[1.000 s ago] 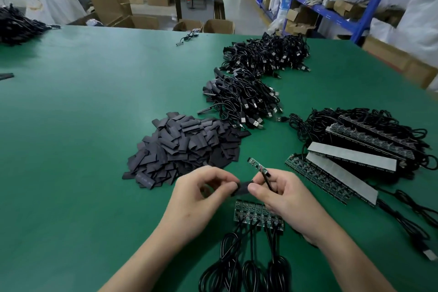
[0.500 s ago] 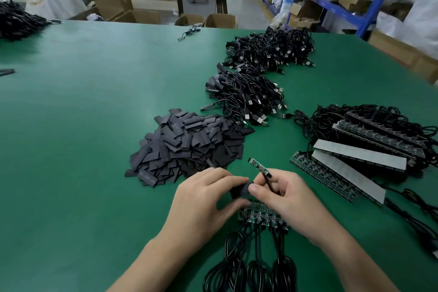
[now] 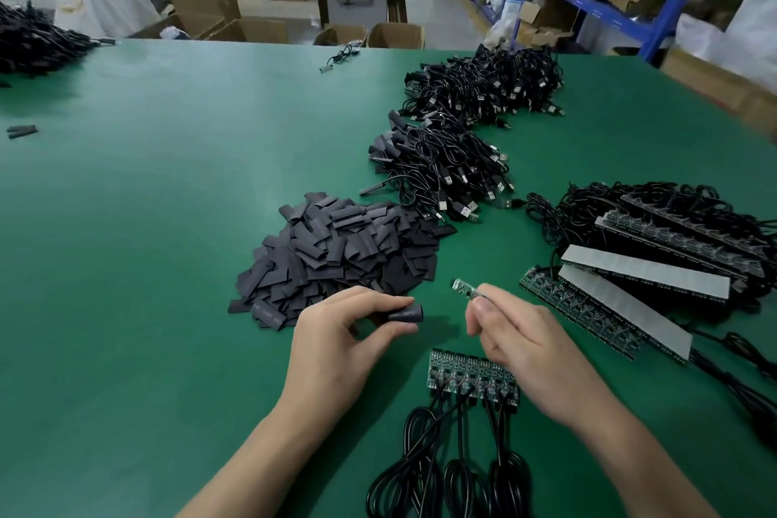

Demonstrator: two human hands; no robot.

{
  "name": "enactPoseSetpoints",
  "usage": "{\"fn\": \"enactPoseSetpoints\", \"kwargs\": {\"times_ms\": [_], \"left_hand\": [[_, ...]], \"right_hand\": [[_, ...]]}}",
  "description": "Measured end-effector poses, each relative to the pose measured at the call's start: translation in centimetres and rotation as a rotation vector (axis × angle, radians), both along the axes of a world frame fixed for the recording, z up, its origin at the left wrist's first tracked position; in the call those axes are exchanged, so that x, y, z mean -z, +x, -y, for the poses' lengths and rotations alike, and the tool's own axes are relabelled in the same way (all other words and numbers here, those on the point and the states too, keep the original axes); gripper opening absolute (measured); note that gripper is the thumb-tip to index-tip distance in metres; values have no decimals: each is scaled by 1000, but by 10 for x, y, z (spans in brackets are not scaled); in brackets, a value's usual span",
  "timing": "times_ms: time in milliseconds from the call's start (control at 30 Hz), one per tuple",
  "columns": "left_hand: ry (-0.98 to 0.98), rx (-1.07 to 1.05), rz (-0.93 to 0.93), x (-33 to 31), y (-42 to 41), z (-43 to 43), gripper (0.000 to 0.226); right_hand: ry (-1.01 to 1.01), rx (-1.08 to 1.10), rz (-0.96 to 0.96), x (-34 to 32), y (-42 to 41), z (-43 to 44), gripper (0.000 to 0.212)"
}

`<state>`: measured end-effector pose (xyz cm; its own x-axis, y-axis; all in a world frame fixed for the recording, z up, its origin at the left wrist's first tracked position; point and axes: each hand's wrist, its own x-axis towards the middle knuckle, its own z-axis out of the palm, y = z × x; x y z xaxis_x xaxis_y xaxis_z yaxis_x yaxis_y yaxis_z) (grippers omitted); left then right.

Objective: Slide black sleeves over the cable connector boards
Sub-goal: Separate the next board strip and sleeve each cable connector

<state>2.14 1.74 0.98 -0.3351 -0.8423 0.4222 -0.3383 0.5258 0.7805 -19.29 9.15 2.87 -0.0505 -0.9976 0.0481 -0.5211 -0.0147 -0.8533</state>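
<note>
A pile of loose sleeves [image 3: 336,252] lies on the counter [image 3: 168,223]. The left hand [image 3: 340,349] has its grip pinching one black sleeve [image 3: 405,313], just apart from the connector board [image 3: 462,288] pinched in the grip of the right hand [image 3: 529,353]. Far heaps of cables [image 3: 437,172] look sleeved. The near row of bare boards [image 3: 471,376] and the board strips [image 3: 630,294] at right suggest much remains.

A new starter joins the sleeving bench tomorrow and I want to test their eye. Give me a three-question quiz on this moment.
1. True or false: the sleeve in the left hand is already over the small board.
2. Which hand pinches the small board? A) left B) right C) neither
3. Fill in: the pile of loose sleeves lies on the green ____.
Key: 1 false, a gap separates them; 2 B, the right hand; 3 table.
</note>
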Motion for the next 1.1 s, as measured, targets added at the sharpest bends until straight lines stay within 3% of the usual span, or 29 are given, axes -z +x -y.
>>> {"fn": "enactPoseSetpoints", "kwargs": {"times_ms": [333, 1100], "left_hand": [[2, 70, -40, 3, -4, 0, 18], [-100, 116, 108, 3, 1, -2, 23]], "right_hand": [[147, -232, 296, 2, 1, 3, 45], [238, -310, 216, -3, -2, 1, 43]]}}
